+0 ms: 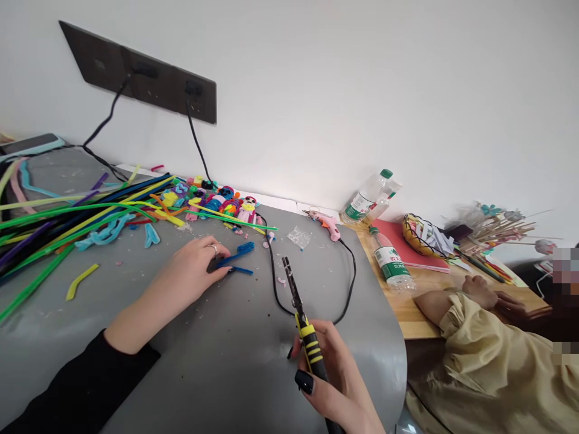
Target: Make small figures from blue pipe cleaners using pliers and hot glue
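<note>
My left hand (192,274) lies on the grey table (217,361), its fingertips pinching a bent blue pipe cleaner (237,256). A ring sits on one finger. My right hand (337,377) grips yellow-and-black-handled pliers (301,310) near the table's front edge, their dark jaws pointing up and away toward the blue piece. A black cable (274,283) runs between the two hands.
Long green, yellow and blue pipe cleaners (67,220) pile at the left. Small colourful figures (217,202) stand by the wall. A pink glue gun (328,223) and plastic bottles (389,259) lie to the right. Another person's arm in a yellow sleeve (474,328) rests on a wooden table (416,289).
</note>
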Tool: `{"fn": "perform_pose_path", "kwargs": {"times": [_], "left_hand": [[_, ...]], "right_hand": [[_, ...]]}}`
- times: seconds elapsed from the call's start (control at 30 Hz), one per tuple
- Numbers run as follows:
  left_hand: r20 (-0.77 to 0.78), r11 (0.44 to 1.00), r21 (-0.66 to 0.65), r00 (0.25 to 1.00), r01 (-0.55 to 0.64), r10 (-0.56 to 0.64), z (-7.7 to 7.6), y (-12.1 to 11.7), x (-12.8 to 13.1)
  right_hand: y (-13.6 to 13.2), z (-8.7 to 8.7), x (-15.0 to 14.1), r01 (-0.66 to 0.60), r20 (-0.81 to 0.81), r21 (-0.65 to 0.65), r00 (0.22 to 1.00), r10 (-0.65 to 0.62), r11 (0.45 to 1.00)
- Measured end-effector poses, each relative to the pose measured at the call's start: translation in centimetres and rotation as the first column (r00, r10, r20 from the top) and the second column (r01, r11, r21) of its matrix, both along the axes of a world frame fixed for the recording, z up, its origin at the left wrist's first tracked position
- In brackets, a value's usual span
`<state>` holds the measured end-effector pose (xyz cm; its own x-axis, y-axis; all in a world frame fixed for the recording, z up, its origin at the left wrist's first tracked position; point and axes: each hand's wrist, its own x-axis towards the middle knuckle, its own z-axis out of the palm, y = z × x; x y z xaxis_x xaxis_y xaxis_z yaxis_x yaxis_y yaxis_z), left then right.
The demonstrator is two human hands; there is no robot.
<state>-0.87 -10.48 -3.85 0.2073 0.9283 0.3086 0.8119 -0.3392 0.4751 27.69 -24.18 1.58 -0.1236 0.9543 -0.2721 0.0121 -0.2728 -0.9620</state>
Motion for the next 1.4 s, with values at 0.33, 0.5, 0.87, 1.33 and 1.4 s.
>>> {"fn": "perform_pose_path", "kwargs": {"times": [0.33, 0.5, 0.87, 1.33, 1.4], "left_hand": [[-0.079, 0.986, -0.161, 0.996, -0.044, 0.031, 2.4, 0.2, 0.8], [-0.061, 0.984, -0.176, 0.998, -0.035, 0.024, 2.3, 0.4, 0.6], [0.036, 0.981, -0.191, 0.998, -0.036, 0.044, 3.1, -0.3, 0.0], [0.619, 0.935, -0.346, 0.767, 0.073, 0.169, 5.8, -4.7, -0.5], [0.666, 0.919, -0.382, 0.719, 0.099, 0.199, 5.5, -5.0, -0.4]], "right_hand": [[-0.3, 0.2, 0.0, -0.022, -0.067, -0.078, 0.998, 0.016, 0.997], [-0.4, 0.2, -0.3, -0.003, -0.114, -0.096, 0.993, -0.008, 0.995], [-0.9, -0.7, -0.2, -0.077, -0.102, -0.112, 0.993, 0.066, 0.991], [-3.0, -0.4, -1.4, -0.024, 0.337, -0.044, 0.941, 0.037, 0.999], [-2.6, 0.2, -1.9, -0.031, 0.346, -0.059, 0.937, 0.05, 0.998]]}}
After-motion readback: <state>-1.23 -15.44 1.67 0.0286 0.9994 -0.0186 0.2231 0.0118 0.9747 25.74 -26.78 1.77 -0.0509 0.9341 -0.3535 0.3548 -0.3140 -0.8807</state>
